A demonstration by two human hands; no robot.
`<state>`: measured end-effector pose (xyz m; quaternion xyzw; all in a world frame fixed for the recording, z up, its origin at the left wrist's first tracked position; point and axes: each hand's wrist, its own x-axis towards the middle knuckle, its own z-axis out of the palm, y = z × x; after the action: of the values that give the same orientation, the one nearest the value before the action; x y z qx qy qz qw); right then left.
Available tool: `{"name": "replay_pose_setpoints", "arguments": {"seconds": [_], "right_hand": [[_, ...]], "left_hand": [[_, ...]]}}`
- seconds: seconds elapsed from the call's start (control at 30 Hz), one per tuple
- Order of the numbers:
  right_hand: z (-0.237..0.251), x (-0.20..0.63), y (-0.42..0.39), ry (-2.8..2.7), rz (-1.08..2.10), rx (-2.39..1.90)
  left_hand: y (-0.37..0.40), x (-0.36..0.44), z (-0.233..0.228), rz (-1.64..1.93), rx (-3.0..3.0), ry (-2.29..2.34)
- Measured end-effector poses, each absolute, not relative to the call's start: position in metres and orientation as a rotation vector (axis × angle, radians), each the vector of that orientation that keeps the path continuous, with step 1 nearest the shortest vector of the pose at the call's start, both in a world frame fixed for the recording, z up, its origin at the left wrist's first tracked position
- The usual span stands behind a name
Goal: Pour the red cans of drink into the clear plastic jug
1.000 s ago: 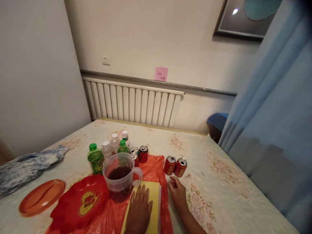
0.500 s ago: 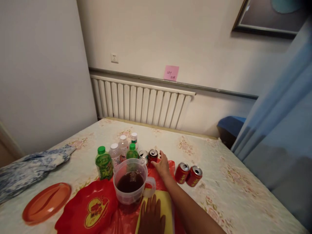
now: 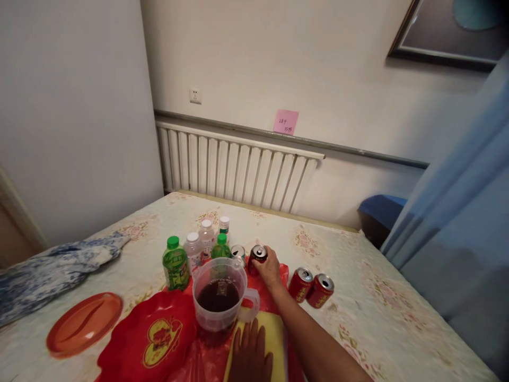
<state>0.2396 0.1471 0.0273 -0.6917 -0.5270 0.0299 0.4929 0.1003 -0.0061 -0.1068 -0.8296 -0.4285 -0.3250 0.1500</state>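
Observation:
My right hand (image 3: 270,270) reaches forward and wraps around an opened red can (image 3: 257,255) standing behind a clear plastic jug (image 3: 219,300) of dark liquid. My left hand (image 3: 250,354) lies flat, fingers spread, on a yellow cloth (image 3: 279,345) at the near edge. Two more red cans (image 3: 311,288) stand to the right of my right arm. Another can (image 3: 237,251) stands just left of the held one.
Several small bottles, two of them green (image 3: 175,268), cluster behind the jug. A red plastic bag (image 3: 151,339) and an orange lid (image 3: 83,331) lie at the left, beyond them a blue patterned cloth (image 3: 51,270). A radiator (image 3: 238,170) lines the far wall; blue curtain (image 3: 457,233) at right.
My right hand left the tabletop beside the yellow cloth, reached forward past the jug and closed on the red can. My left hand stayed on the cloth. The view shifted rightward.

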Motion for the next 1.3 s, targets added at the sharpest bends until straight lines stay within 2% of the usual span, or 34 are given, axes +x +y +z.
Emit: {"name": "replay_pose_setpoints", "arguments": {"seconds": [0.27, 0.4, 0.6, 0.67, 0.77, 0.87, 1.3], "right_hand": [[0.06, 0.264, 0.069, -1.26, 0.091, -1.644], [0.075, 0.268, 0.018, -1.275, 0.122, -1.607], [0.091, 0.266, -0.05, -1.295, 0.444, -1.475], [0.096, 0.263, -0.067, -1.299, 0.546, -1.434], [0.104, 0.254, -0.089, -1.323, 0.632, -1.409], [0.109, 0.242, -0.105, -1.383, 0.694, -1.384], [0.126, 0.205, -0.141, -1.527, 0.771, -1.402]], "left_hand": [[-0.009, 0.091, -0.098, -0.906, -2.514, -1.213], [-0.009, 0.086, -0.081, -0.972, -2.768, -1.367], [-0.03, 0.085, -0.043, -1.085, -2.959, -1.638], [-0.041, 0.082, -0.031, -1.213, -2.982, -1.689], [-0.056, 0.075, -0.01, -1.585, -3.063, -1.783], [-0.067, 0.068, 0.01, -1.815, -3.11, -1.709], [-0.097, 0.046, 0.054, -2.071, -3.334, -1.666]]}}
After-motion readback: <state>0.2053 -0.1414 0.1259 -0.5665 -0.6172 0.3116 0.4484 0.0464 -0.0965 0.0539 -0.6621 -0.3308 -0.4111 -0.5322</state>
